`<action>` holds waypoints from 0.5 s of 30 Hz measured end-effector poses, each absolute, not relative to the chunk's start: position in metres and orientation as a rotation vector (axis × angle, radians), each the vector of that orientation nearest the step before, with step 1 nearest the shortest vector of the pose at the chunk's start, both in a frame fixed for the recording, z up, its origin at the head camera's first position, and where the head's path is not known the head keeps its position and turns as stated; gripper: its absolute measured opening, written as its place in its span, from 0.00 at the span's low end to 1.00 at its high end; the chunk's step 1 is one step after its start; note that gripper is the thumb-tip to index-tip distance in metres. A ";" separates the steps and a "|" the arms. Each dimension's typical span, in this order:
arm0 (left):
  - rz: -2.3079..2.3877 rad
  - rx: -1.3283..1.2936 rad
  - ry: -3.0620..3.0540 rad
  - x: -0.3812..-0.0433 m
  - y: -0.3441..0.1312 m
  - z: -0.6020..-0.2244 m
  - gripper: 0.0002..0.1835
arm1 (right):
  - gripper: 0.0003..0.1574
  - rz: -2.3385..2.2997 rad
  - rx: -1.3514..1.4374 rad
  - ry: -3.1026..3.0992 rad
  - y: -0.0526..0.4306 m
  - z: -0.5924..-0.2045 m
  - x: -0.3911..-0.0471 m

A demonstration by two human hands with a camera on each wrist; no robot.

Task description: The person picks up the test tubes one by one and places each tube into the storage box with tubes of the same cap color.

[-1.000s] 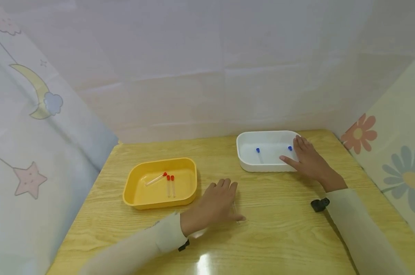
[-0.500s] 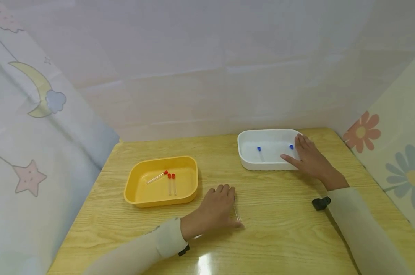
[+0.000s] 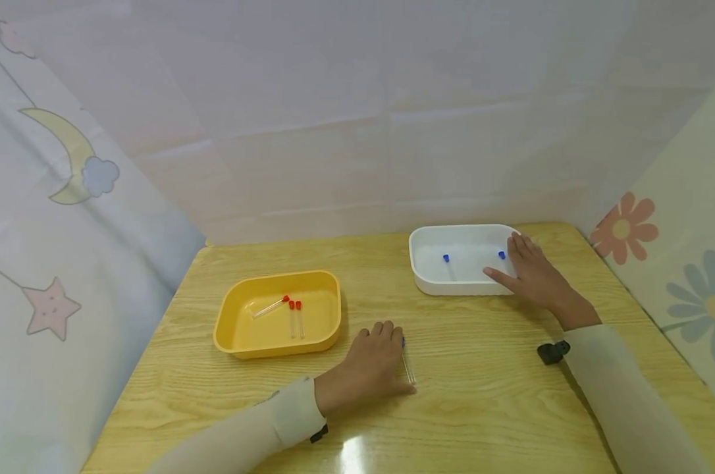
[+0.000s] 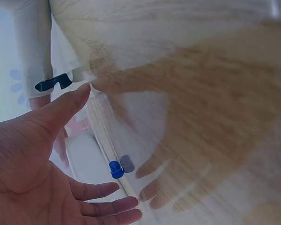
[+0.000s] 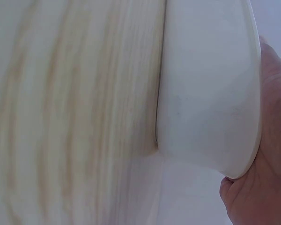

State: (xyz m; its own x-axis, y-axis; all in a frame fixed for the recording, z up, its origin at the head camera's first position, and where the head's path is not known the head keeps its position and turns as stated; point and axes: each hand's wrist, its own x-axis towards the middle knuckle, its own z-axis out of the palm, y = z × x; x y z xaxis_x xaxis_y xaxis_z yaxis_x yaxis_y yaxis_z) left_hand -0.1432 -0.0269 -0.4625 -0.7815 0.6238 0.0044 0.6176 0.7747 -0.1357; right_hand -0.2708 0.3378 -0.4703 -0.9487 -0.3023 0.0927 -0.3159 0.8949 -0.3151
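My left hand is low over the table, its fingers spread and loosely extended. Beside it lies a clear tube with a blue cap. In the left wrist view the tube lies between the thumb and fingers, its blue cap near the fingertips and its other end by the thumb tip. My right hand rests on the right end of the white tray, fingers extended over the rim. The right wrist view shows that tray's outer wall against the hand; the fingertips are hidden there.
Inside the white tray lie two tubes with blue caps. To the left, a yellow tray holds three red-capped tubes. Both trays stand on a wooden table with fabric walls behind and at both sides.
My left hand has shifted slightly down and left, so more of the blue-capped tube beside it shows. The right hand stays on the white tray.
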 end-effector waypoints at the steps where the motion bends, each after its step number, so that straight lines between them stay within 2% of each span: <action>1: 0.185 -1.013 -2.920 -0.143 -0.027 -0.463 0.48 | 0.61 0.512 0.492 -3.021 0.338 -0.470 -0.271; 15: 0.161 -0.998 -2.951 -0.145 -0.025 -0.466 0.45 | 0.61 0.513 0.485 -3.027 0.335 -0.465 -0.267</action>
State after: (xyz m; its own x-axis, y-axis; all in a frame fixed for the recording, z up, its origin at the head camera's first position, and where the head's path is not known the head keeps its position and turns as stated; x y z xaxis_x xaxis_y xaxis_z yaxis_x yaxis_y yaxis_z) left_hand -0.1452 -0.0251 -0.4657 -0.7951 0.6064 -0.0115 0.6041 0.7900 -0.1049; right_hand -0.2665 0.3350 -0.4649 -0.9508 -0.2980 0.0842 -0.3091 0.8969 -0.3163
